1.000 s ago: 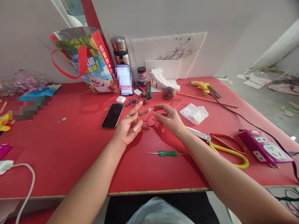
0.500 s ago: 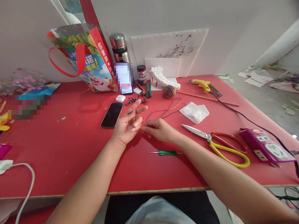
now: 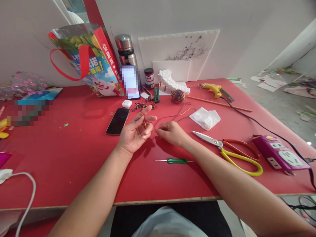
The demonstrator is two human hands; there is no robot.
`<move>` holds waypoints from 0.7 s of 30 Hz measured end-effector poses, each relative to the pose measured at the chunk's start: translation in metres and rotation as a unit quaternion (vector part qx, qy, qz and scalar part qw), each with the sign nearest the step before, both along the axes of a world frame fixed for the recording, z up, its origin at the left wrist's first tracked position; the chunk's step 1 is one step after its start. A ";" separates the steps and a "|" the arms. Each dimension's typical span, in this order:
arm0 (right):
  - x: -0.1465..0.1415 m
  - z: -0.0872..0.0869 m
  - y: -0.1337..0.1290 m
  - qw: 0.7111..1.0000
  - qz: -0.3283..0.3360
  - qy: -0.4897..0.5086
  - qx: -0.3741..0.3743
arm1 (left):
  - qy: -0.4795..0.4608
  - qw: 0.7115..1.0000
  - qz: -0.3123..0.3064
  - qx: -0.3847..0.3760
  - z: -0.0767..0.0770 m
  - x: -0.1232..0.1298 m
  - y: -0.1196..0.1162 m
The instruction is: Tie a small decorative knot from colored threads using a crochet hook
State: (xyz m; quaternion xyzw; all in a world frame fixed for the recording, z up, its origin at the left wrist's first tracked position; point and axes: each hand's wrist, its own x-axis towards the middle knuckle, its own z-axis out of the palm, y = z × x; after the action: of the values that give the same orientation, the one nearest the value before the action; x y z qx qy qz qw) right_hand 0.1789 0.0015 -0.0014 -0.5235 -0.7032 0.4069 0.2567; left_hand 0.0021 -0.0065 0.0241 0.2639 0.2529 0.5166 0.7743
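Orange yarn [image 3: 144, 120] is looped around the fingers of my left hand [image 3: 133, 133], palm turned up. Its index finger stretches out while the lower fingers curl in around the strand. Just to the right, a small gap away, my right hand [image 3: 171, 133] pinches a thin part of the yarn, its fingertips partly hidden. Loose purple and orange strands [image 3: 170, 116] run across the table toward a multicoloured yarn ball [image 3: 178, 96]. Below my right hand lies a green-handled hook tool [image 3: 177, 161].
Large scissors [image 3: 229, 149] and a purple power socket [image 3: 278, 153] lie to the right. A dark phone [image 3: 118, 121] is left of my left hand, with a white earbud case [image 3: 126, 104] behind it. Crumpled white tissue [image 3: 206, 119], a yellow glue gun [image 3: 212, 89] and a bag [image 3: 98, 65] stand farther back.
My right hand has drawn a little to the right, away from my left fingers, still pinching the yarn. The loop on my left fingers has shifted, and those fingers have moved slightly.
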 end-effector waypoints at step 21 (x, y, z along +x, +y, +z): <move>0.017 0.013 0.000 0.985 -0.107 0.068 0.121 | 0.032 0.997 0.054 -0.033 0.001 0.001 0.004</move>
State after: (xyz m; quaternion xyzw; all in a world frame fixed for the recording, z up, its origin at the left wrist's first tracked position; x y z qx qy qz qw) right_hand 0.1963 0.0017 0.0115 -0.5316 -0.6683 0.3239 0.4073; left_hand 0.0031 -0.0026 0.0251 0.2402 0.3086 0.5402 0.7451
